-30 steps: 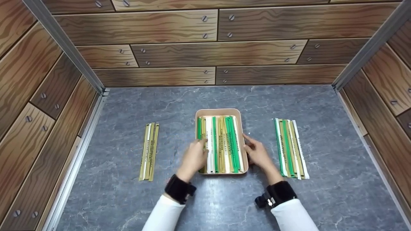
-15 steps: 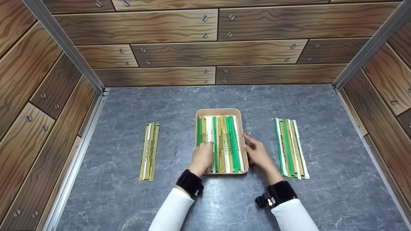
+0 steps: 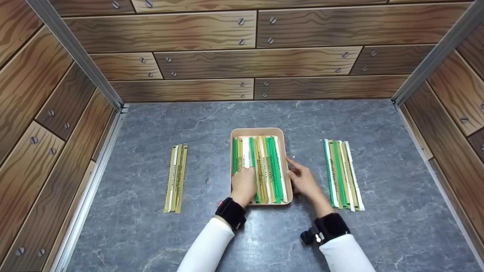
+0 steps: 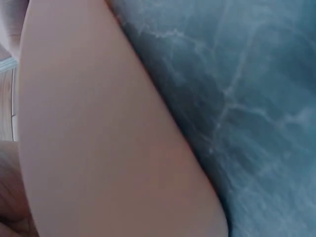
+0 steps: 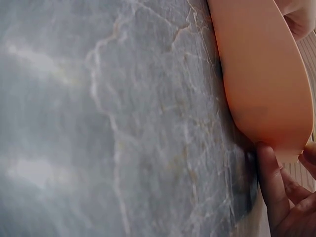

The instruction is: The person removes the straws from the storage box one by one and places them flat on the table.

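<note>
Tray point(image 3: 257, 132), one, flanking packet groups point(image 3: 175, 178) point(image 3: 343, 175), two, hands point(image 3: 244, 184) point(image 3: 303, 182), two

At the frame's centre, a tan tray point(image 3: 256, 132) holds slim green, white and gold packets point(image 3: 261, 170); the left hand point(image 3: 244, 183) covers the tray's lower left, the right hand point(image 3: 303, 182) touches its right wall. A gold-and-white row point(image 3: 175, 179) lies centre-left, a mixed-colour row point(image 3: 342, 175) centre-right.

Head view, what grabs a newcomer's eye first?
Probably the peach tray, in the middle, holding green, white and gold sticks, the left hand over them and the right hand touching its right wall. Next, perhaps, the gold-and-white sticks left of the tray and the three-color sticks right of it.
</note>
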The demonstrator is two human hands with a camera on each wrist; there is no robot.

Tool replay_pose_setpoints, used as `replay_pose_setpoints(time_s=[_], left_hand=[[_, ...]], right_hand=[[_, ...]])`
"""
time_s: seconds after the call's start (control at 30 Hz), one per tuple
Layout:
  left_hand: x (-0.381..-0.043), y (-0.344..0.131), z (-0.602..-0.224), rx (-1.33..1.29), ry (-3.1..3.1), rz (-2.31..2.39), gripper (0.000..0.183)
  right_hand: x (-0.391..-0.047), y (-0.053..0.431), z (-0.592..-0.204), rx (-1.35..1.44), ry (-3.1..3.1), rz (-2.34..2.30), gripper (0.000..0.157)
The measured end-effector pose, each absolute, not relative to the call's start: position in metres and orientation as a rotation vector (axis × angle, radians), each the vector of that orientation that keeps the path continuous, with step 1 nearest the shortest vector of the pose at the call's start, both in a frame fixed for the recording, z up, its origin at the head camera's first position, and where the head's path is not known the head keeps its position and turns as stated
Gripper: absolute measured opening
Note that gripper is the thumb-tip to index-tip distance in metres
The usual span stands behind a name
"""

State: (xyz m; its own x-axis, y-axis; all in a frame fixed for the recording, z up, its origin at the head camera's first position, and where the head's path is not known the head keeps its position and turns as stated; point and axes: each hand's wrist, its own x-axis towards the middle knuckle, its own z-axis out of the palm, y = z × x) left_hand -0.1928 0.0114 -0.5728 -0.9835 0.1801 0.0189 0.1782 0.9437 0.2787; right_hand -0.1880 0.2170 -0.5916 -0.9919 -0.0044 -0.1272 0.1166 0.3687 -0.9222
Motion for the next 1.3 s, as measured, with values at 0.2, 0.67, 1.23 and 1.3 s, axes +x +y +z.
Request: replay_pose_setpoints(time_s=[0.2, 0.67, 1.23, 1.3], left_hand=[[-0.193, 0.012, -0.574, 0.289, 3.081, 0.481, 0.011], [-0.190, -0.008, -0.548, 0.173, 2.878, 0.858, 0.055], [-0.180, -0.092, -0.519, 0.078, 2.790, 1.281, 0.059], [-0.180, -0.108, -0.522, 0.041, 2.830, 1.262, 0.058]], right_hand=[[-0.188, 0.217, -0.593, 0.097, 2.546, -1.663, 0.050], [-0.188, 0.218, -0.592, 0.061, 2.593, -1.626, 0.050], [-0.188, 0.217, -0.593, 0.072, 2.567, -1.671, 0.049], [-0.188, 0.217, -0.593, 0.071, 2.567, -1.673, 0.049]])
